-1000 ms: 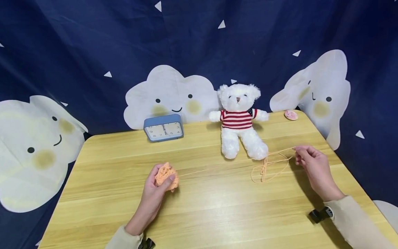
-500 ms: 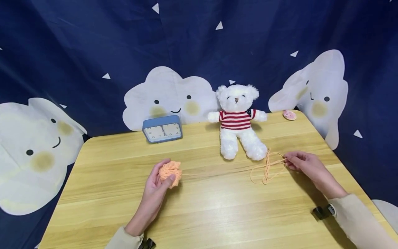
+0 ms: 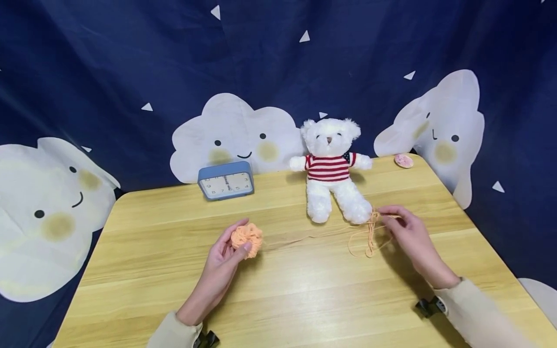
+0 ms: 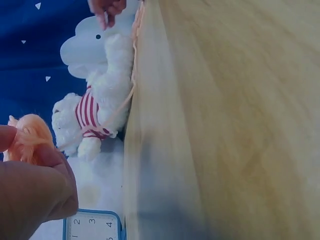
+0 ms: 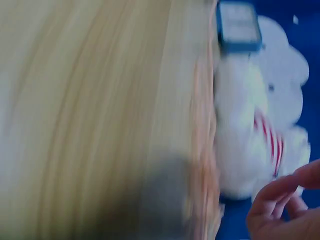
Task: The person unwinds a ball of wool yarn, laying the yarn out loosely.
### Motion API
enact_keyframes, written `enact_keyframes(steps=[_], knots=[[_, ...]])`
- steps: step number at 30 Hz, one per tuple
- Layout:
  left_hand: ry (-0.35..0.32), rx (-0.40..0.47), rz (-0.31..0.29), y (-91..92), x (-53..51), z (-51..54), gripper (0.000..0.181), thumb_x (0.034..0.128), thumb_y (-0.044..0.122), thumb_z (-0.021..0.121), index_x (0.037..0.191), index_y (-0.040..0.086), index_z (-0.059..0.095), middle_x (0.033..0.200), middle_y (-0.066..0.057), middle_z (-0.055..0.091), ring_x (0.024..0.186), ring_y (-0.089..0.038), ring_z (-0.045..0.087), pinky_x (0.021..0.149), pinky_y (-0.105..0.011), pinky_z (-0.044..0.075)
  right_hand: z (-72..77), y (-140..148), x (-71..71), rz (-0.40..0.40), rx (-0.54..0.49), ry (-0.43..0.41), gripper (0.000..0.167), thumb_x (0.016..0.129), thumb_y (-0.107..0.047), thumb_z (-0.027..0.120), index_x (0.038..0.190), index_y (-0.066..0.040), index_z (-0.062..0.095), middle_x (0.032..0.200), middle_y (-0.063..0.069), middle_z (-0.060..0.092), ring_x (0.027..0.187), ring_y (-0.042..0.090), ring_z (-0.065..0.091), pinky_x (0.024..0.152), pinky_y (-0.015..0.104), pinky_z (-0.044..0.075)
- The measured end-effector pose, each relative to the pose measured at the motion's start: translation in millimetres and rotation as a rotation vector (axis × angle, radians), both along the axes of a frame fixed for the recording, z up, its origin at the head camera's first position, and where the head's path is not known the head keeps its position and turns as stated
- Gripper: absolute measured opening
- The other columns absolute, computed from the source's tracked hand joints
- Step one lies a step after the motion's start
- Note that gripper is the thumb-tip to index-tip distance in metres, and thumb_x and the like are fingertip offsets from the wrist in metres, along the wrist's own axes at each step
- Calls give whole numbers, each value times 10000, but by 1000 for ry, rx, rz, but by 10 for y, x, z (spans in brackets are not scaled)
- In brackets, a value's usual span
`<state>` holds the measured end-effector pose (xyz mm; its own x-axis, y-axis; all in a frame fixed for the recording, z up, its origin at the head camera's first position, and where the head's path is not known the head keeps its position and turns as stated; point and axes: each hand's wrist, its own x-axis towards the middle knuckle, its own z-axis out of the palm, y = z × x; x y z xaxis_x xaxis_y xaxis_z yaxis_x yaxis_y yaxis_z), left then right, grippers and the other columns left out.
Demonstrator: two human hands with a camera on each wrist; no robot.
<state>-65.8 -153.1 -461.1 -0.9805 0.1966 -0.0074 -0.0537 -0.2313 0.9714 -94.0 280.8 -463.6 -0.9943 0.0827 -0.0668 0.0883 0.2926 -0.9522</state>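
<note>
In the head view my left hand point(image 3: 224, 256) grips a small ball of peach yarn point(image 3: 247, 240), thumb across its front. The left wrist view shows the same yarn ball point(image 4: 31, 139) between the fingers. A slack strand point(image 3: 313, 237) runs from it over the table to a loose tangle of yarn point(image 3: 370, 237) by the bear's foot. My right hand point(image 3: 409, 237) is at that tangle, thumb and forefinger close together with a strand between them. In the right wrist view the right hand point(image 5: 285, 207) has thumb and forefinger tips meeting; blur hides the strand there.
A white teddy bear point(image 3: 330, 169) in a red-striped shirt sits at the back of the wooden table point(image 3: 278, 299). To its left stands a blue clock point(image 3: 226, 181). A round pink item point(image 3: 403, 161) lies by the far right corner. Behind hangs a dark blue curtain point(image 3: 261, 48) with clouds.
My right hand has moved left toward the bear's foot and the tangle. My left hand has shifted slightly right, turning the ball, and the strand between them has gone slack.
</note>
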Motion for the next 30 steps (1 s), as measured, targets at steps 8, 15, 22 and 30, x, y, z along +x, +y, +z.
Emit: enact_keyframes(steps=[8,15,22,30], knots=[[-18,77,-84,-18,29,67,536,1091,-18,582,1584,-72,377,1485,-199,522,1350,-211,588,1165,-371,485,37,-787,-99,468,-190,-62,418,1103,-88,596,1513,-7,577,1409,286,604,1032,404,671,813,353,621],[3,101,-118,-14,44,124,510,1093,-24,570,1565,-80,385,1398,-143,573,1267,-178,620,1117,-340,534,-49,-1292,-170,767,-266,-108,524,1097,-141,619,1582,6,484,1552,207,564,1109,492,663,964,459,614],[48,79,-151,-26,38,118,576,1065,-57,596,1575,-128,339,1443,-178,527,1315,-191,597,1135,-340,515,-79,-1382,-153,775,-198,-79,309,1103,-215,674,1301,22,697,1066,270,702,896,384,679,783,354,628],[116,-20,-106,-100,62,54,484,1041,-69,637,1483,-147,456,1420,-197,544,1257,-179,605,1077,-291,551,21,-1031,-128,540,-151,55,196,1115,-156,637,1129,25,711,911,263,633,674,350,632,674,322,591]])
